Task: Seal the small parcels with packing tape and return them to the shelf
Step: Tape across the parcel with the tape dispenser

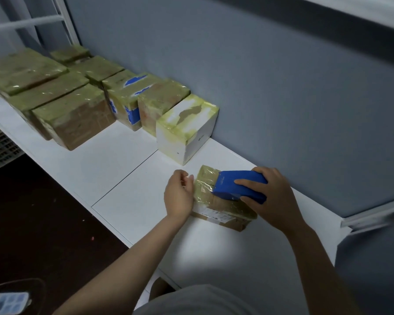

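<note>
A small flat cardboard parcel (223, 208) with yellowish tape over its top and a white label on its side lies on the white shelf (127, 185). My right hand (271, 194) grips a blue tape dispenser (239, 185) that sits on top of the parcel. My left hand (180, 194) rests against the parcel's left edge, fingers loosely curled and holding nothing.
Several taped parcels stand in rows further back on the shelf, the nearest a white box (187, 128), then brown ones (77, 114). A grey-blue wall (259, 87) backs the shelf. A dark floor (32, 212) lies to the left, with a plastic crate (0, 148).
</note>
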